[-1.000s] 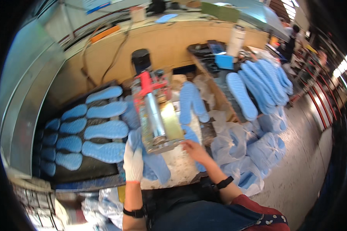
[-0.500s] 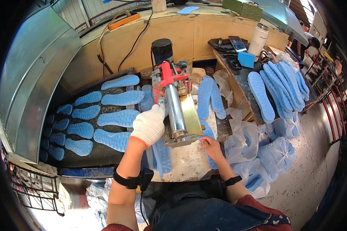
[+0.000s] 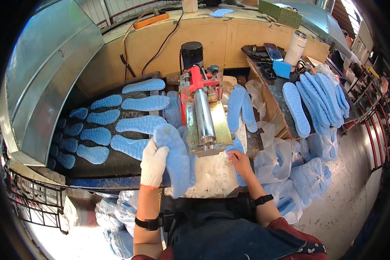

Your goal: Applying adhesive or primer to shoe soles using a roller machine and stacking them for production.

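Insoles are lying everywhere around a small roller machine (image 3: pixel 203 117) that is sitting on a worn white bench top (image 3: pixel 212 173). The left hand (image 3: pixel 154 162), wearing a white cotton glove, is closing its fingers around the edge of a light blue insole (image 3: pixel 175 158) and holding it lifted and tilted just left of the machine's front end, the insole's toe pointing up toward the conveyor; the grip is wrapped firmly on the insole's left rim. The right hand (image 3: pixel 239 161), bare, is resting with fingers curled on another blue insole (image 3: pixel 235 147) lying flat by the machine's front right corner; whether it is pinching that insole or only pressing on it cannot be told.

Left of the machine, a dark conveyor belt (image 3: pixel 117 167) is carrying rows of blue insoles (image 3: pixel 138 124) laid flat and apart from one another; a pair of insoles (image 3: pixel 242 106) is lying just right of the roller; further right, a stack of insoles (image 3: pixel 318 102) is fanning across a dark side table (image 3: pixel 275 89). Clear plastic bags of insoles (image 3: pixel 310 175) are sitting on the floor near the person's right side; a white bottle (image 3: pixel 297 45) is standing at the table's far end.
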Demonstrator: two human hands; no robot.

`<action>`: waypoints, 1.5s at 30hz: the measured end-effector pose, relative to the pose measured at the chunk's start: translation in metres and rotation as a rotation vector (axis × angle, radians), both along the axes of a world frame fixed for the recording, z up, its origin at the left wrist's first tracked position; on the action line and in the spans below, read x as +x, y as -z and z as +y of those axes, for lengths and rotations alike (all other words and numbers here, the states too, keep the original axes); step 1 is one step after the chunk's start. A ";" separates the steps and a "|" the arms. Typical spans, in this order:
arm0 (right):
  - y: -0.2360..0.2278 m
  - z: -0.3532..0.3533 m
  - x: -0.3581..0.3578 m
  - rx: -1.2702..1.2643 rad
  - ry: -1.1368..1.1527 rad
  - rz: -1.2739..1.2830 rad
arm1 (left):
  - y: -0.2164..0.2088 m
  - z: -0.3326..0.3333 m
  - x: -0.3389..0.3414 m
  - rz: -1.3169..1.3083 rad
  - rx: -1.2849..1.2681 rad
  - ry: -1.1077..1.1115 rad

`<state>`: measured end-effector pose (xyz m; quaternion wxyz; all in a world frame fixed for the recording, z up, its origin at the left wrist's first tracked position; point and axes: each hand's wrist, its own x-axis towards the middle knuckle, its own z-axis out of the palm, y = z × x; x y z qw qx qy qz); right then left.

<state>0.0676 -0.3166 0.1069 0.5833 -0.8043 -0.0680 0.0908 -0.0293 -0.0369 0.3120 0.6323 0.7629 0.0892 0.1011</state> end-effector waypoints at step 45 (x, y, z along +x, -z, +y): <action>-0.070 0.023 -0.043 0.413 -0.647 0.269 | 0.051 -0.025 -0.049 -0.148 -1.077 -0.132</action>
